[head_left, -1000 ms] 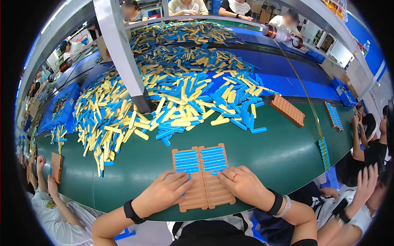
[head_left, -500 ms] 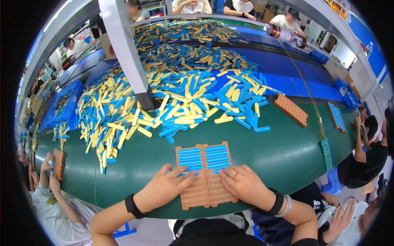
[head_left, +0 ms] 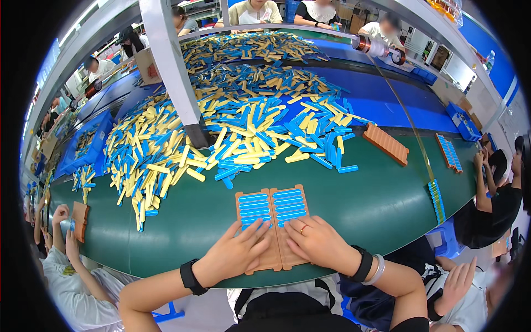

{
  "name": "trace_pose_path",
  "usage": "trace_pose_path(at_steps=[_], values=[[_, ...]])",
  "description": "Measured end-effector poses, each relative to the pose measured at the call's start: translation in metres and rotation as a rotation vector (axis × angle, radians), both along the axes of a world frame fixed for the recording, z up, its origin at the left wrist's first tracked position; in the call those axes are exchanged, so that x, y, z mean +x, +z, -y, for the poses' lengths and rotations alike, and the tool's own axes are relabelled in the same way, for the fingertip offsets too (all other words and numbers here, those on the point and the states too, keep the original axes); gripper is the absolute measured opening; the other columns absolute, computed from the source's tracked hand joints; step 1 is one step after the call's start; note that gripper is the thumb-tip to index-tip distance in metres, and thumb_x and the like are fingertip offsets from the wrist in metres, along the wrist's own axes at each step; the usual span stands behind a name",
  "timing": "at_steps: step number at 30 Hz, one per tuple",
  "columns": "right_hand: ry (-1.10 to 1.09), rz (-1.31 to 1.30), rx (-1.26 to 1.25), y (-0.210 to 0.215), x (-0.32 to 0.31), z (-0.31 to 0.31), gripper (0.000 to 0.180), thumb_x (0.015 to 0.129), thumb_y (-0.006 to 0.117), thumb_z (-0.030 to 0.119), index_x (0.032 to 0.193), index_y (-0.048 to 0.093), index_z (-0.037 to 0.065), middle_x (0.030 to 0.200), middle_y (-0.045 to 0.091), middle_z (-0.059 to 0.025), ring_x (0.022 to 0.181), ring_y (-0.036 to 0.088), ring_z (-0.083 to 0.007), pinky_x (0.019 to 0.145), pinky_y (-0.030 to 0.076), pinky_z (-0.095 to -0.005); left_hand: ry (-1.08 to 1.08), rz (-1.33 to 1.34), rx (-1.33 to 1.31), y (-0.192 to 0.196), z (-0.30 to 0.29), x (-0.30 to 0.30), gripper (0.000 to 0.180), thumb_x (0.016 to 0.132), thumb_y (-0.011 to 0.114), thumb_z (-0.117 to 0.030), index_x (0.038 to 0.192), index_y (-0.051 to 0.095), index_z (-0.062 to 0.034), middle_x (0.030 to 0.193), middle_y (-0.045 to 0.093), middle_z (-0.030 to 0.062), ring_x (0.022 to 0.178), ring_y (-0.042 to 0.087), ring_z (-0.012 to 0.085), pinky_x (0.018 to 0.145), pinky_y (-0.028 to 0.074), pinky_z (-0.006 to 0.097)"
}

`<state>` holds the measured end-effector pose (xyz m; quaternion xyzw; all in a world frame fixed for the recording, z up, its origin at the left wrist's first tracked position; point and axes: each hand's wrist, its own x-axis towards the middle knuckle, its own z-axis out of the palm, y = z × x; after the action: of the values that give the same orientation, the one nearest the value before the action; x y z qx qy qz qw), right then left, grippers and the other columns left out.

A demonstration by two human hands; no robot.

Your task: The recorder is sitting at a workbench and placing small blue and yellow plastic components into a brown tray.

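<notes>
Two brown grooved trays (head_left: 272, 259) lie side by side on the green table in front of me. Blue stick-shaped pieces (head_left: 254, 205) fill the far grooves of the left tray, and matching blue pieces (head_left: 289, 201) fill those of the right one. My left hand (head_left: 235, 253) rests over the left tray, fingers stretched across its nearest blue pieces. Over the right tray, my right hand (head_left: 321, 242) lies with its fingers spread, fingertips at the nearest blue pieces. Both hands cover part of the near grooves.
A large heap of blue and yellow sticks (head_left: 243, 127) spreads beyond the trays, around a grey post (head_left: 171, 72). Another brown tray (head_left: 386, 145) lies at the right, near a taped row of blue pieces (head_left: 436, 200). Co-workers sit around the table.
Both hands have shifted slightly, with their fingers now flatter over the nearest blue pieces. The trays appear a little higher in view. A co-worker's hand at the left has moved.
</notes>
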<state>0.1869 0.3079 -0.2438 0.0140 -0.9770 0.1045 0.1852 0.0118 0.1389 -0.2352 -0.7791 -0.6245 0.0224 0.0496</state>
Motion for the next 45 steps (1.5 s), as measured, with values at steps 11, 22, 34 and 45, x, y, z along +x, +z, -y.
trace_pose_path(at_steps=[11,22,34,45], values=[[-0.122,-0.113,-0.682,0.015,-0.012,-0.035,0.024,0.088,0.056,0.014,0.107,0.064,0.003,0.095,0.066,-0.0148,0.085,0.063,-0.0273,0.075,0.05,-0.033,0.212,0.476,-0.077,0.022,-0.02,0.002,0.032,0.083,0.058,-0.014,0.113,0.055,-0.006,0.114,0.059,0.0137,0.112,0.052,0.0316,0.094,0.039,0.043],[-0.373,-0.268,-1.324,-0.011,0.062,-0.116,0.024,0.092,0.053,0.017,0.105,0.066,0.002,0.087,0.065,-0.0042,0.081,0.06,-0.0106,0.075,0.049,-0.025,0.307,0.645,0.141,0.033,-0.018,-0.003,0.032,0.084,0.054,-0.001,0.116,0.053,-0.0036,0.135,0.046,0.0189,0.127,0.043,0.0333,0.106,0.032,0.04],[-0.408,0.065,-1.448,-0.006,0.069,-0.125,0.024,0.092,0.056,0.017,0.107,0.064,0.001,0.09,0.064,-0.0038,0.082,0.058,-0.0093,0.076,0.047,-0.0236,0.297,0.55,0.21,0.046,-0.041,-0.034,0.02,0.08,0.062,-0.004,0.099,0.061,-0.0027,0.099,0.064,0.0156,0.097,0.058,0.0353,0.086,0.045,0.041],[-0.543,-0.051,-0.09,-0.005,0.022,-0.165,0.007,0.078,0.064,0.003,0.084,0.068,0.004,0.082,0.06,-0.009,0.085,0.059,-0.0277,0.074,0.05,-0.0385,0.271,0.572,0.139,0.035,-0.11,-0.063,0.017,0.083,0.06,-0.008,0.099,0.063,-0.0042,0.097,0.065,0.0142,0.095,0.059,0.0333,0.083,0.046,0.041]])
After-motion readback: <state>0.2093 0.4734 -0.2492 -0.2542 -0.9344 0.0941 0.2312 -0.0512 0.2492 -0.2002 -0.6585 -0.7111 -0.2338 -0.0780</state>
